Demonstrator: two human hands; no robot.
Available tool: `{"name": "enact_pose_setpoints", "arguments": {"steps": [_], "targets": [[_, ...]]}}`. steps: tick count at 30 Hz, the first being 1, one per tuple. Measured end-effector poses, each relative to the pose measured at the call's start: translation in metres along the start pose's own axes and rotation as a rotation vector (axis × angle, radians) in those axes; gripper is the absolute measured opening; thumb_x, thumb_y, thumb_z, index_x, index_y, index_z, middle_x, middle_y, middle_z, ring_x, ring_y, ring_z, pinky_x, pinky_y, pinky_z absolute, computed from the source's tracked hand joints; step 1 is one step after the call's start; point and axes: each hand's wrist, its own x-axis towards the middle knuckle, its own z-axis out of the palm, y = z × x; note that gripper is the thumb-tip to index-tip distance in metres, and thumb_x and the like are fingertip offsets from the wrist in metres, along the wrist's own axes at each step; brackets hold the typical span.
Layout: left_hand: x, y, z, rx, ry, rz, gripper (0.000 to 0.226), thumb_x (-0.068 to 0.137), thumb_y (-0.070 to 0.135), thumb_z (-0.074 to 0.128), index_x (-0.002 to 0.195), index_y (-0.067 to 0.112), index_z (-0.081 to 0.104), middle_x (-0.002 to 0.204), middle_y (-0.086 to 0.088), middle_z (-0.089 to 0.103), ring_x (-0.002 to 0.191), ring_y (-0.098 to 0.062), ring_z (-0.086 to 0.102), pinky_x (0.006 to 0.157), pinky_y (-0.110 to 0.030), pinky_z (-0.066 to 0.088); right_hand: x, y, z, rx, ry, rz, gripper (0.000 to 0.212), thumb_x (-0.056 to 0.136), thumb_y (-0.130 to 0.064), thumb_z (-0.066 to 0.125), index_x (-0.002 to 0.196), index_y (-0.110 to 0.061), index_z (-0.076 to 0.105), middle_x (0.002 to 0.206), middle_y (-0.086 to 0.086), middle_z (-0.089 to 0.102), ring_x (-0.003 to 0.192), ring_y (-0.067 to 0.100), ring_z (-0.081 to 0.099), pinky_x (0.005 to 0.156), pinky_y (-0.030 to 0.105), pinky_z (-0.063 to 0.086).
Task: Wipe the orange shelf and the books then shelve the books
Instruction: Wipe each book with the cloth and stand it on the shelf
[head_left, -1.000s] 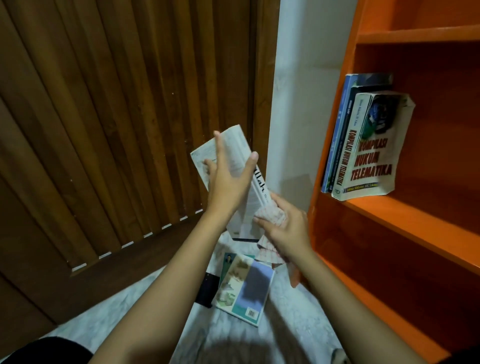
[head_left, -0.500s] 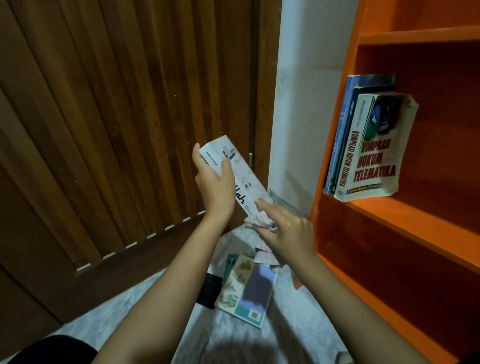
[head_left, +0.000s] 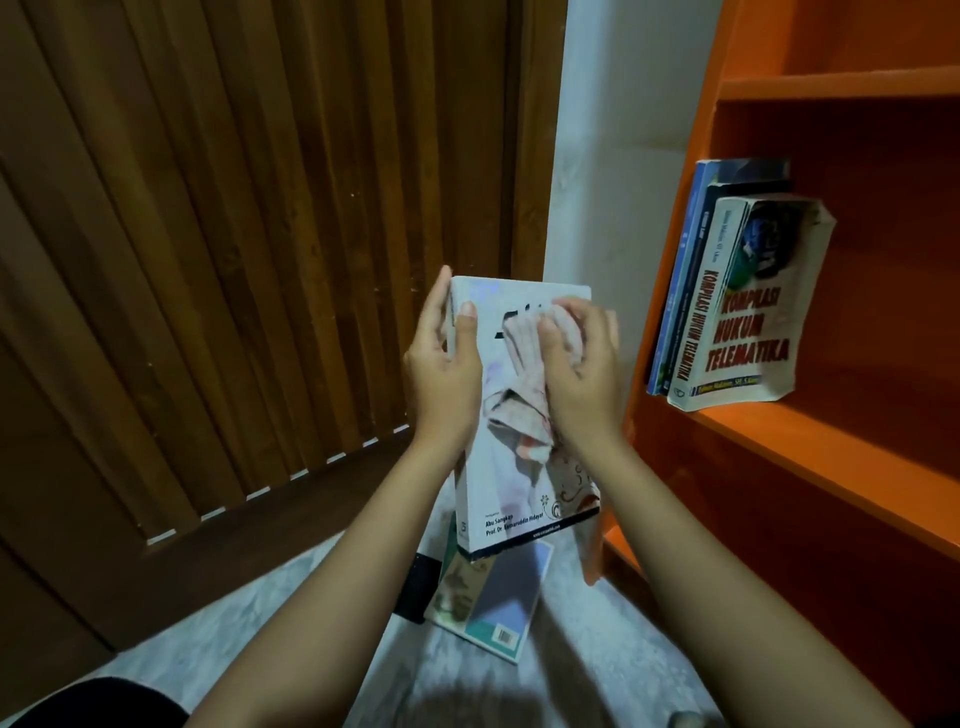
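My left hand (head_left: 441, 358) grips the left spine edge of a white book (head_left: 514, 499), holding it upright with its cover facing me. My right hand (head_left: 582, 374) presses a pinkish cloth (head_left: 519, 410) against the upper cover, fingers curled over the cloth. The orange shelf (head_left: 831, 457) stands at the right. Three books lean on its middle board, the front one a white book titled Kompilasi Hukum Telematika (head_left: 753, 312). Another book (head_left: 488, 597) with a teal edge lies flat on the floor below my hands.
A dark wooden slatted door (head_left: 234, 260) fills the left side. A white wall strip (head_left: 623, 130) sits between door and shelf. A small black object (head_left: 415, 587) lies by the floor book on the pale marbled floor (head_left: 260, 649).
The white book has turned from a tilted, edge-on pose to upright with its cover toward me. My right hand has moved up with the cloth onto the cover.
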Motion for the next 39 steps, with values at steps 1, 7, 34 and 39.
{"name": "enact_pose_setpoints", "arguments": {"steps": [1,7,34,39], "targets": [[-0.002,0.001,0.004,0.009,-0.010,0.005,0.042,0.097,0.018,0.049,0.138,0.018,0.042,0.140,-0.005,0.049,0.126,-0.016,0.050,0.101,-0.040,0.047,0.007,-0.009,0.007,0.014,0.009,-0.050,0.020,0.094,-0.026,0.053,0.111,-0.018,0.057,0.109,0.001,0.051,0.090,-0.002,0.051,0.077,0.008,0.040],[0.002,0.001,0.001,-0.082,0.012,-0.047,0.041,0.096,0.017,0.052,0.136,0.017,0.045,0.136,-0.010,0.053,0.120,-0.024,0.055,0.097,-0.048,0.049,0.037,-0.013,0.015,-0.093,0.025,-0.167,0.016,0.093,-0.024,0.054,0.104,-0.016,0.062,0.109,0.005,0.053,0.086,0.012,0.055,0.064,0.012,0.044],[0.010,-0.012,0.007,-0.188,0.224,-0.093,0.033,0.099,0.016,0.045,0.132,0.019,0.043,0.115,-0.026,0.061,0.083,-0.018,0.066,0.057,-0.016,0.052,-0.117,0.076,-0.022,-0.451,-0.108,-0.181,0.017,0.088,-0.027,0.045,0.104,-0.022,0.049,0.106,-0.002,0.042,0.062,0.026,0.059,0.049,0.019,0.036],[0.007,0.001,0.015,-0.233,0.115,-0.073,0.029,0.097,0.018,0.049,0.125,0.026,0.047,0.117,-0.027,0.061,0.094,-0.031,0.066,0.064,-0.021,0.054,-0.063,0.063,-0.050,-0.485,-0.042,0.159,0.024,0.099,-0.033,0.038,0.111,-0.019,0.054,0.109,0.003,0.057,0.083,0.025,0.058,0.066,0.030,0.041]]}}
